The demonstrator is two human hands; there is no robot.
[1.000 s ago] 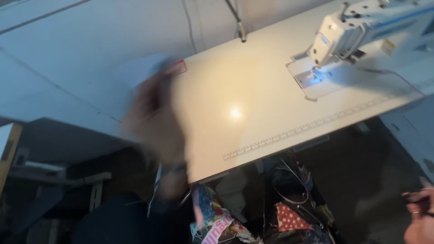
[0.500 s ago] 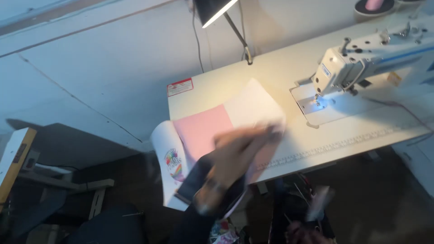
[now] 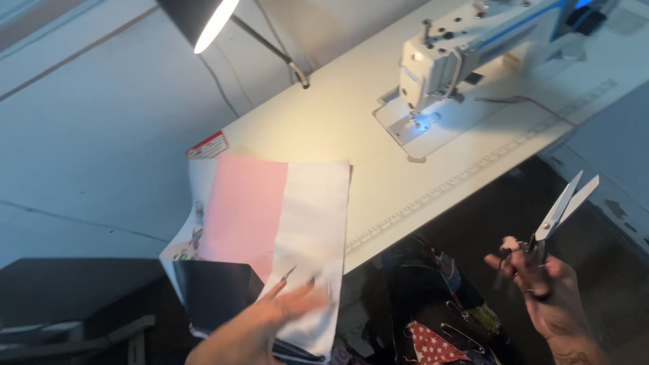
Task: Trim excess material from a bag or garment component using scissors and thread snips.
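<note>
we see no bin or box on the white counter (image 3: 324, 128), so nothing here holds anything inside it. our left hand (image 3: 270, 321) lies flat on a stack of flat fabric pieces (image 3: 277, 216), fingers spread and pressing down rather than closed round it; its grip is open and has hold of nothing. the stack sits at the near left edge of the counter and hangs partly over it: a pale pink rectangular panel on top, a white panel beside it to the right, a printed white piece peeking out on the left, and a dark navy piece at the near corner. our right hand (image 3: 547, 290) is raised off the counter, well apart from the stack, its grip closed through the handles of silver metal scissors (image 3: 561, 213), whose blades point up and stand slightly parted. a white industrial sewing machine (image 3: 460, 47) stands at the far side, under a black desk lamp (image 3: 199, 17) that is lit.
</note>
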